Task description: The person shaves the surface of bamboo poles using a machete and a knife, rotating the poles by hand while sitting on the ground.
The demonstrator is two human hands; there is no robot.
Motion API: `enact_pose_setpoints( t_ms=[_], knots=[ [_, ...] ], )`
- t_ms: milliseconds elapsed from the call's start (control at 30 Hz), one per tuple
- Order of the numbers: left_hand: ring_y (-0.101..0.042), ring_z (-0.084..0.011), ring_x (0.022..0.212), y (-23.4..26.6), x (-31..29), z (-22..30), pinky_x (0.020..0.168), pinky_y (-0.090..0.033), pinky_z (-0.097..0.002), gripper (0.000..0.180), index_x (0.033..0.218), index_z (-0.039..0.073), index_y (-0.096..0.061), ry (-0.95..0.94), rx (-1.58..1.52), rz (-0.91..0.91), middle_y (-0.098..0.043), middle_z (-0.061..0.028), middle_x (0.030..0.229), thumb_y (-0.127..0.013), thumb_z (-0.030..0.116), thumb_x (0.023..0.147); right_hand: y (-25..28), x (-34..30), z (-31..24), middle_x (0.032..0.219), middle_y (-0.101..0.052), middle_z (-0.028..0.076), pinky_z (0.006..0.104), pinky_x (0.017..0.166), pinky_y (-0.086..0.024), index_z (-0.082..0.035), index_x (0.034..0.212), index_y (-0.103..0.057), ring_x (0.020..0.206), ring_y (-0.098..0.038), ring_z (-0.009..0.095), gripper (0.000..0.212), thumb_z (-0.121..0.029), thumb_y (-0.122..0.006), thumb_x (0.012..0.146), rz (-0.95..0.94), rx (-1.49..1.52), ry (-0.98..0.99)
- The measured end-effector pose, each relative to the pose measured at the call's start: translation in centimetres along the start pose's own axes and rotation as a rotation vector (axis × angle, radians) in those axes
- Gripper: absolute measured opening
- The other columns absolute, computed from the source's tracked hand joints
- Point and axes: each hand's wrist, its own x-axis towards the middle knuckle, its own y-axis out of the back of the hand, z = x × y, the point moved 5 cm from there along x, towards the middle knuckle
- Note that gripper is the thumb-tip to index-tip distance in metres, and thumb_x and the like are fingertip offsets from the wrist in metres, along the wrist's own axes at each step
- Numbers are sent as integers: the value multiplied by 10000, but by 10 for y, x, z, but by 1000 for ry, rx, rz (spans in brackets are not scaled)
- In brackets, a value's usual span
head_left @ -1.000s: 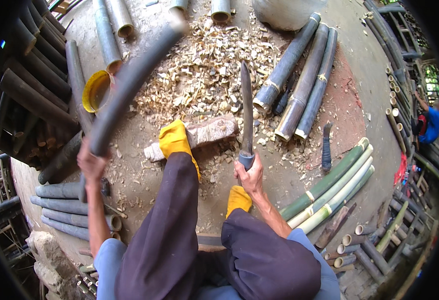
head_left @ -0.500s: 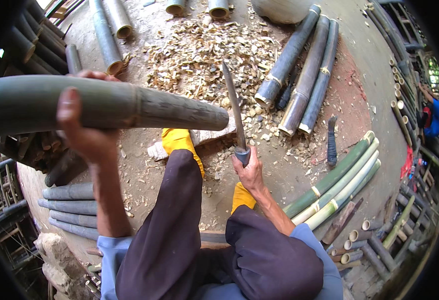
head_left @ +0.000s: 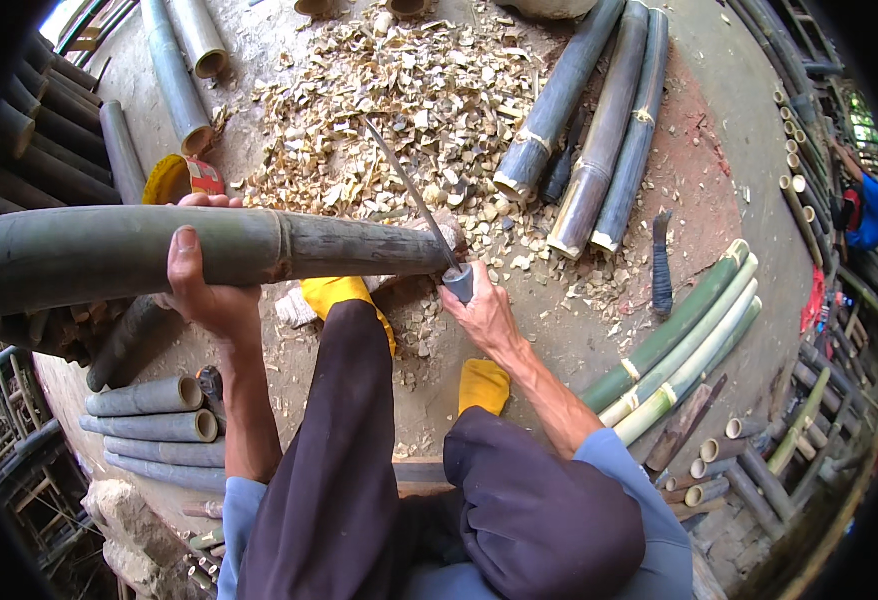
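A thick dark bamboo pole (head_left: pixel 349 247) lies level across my left side, and my left hand (head_left: pixel 217 305) is closed around it from below. My right hand (head_left: pixel 487 318) grips the grey handle of a long knife (head_left: pixel 411 190). The blade slants up and left, close to the pole's right end; whether it touches cannot be told. A pale block (head_left: pixel 295 308) lies on the ground below that end, partly hidden by the pole and my yellow boot (head_left: pixel 347 298).
Bamboo chips (head_left: pixel 379 110) spread over the ground ahead. Dark bamboo poles (head_left: pixel 604 150) lie at the far right, near a wrapped-handle blade (head_left: pixel 662 270). Green poles (head_left: pixel 674 350) are at right, cut bamboo lengths (head_left: pixel 154 428) at left. A person in blue (head_left: pixel 871 212) is at the far right.
The bamboo pole has moved down and slightly right. My right hand has turned the knife, so its blade now leans left, and brought it nearer the pole's end. The view has shifted slightly.
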Motion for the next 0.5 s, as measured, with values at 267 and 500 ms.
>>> enact_pose_setpoints(
  t_ms=[267, 500],
  knots=[
    [-562, -281, 915, -3, 0, -3, 850, -465, -403, 472, 1061, -111, -503, 31, 87, 69, -548, -190, 974, -495, 281, 796, 1, -8, 4, 771, -642, 159, 325, 566, -536, 13, 1020, -461, 669, -668, 247, 340, -189, -655, 828, 48, 9, -47],
    [-539, -285, 945, 10, 4, 1, 875, -440, -428, 505, 1139, -65, -399, -30, -18, -95, -521, -170, 1027, -491, 266, 770, 19, -7, -32, 726, -633, 170, 320, 520, -564, 33, 1007, -440, 661, -665, 202, 343, -215, -617, 848, -38, 158, -61]
  ],
)
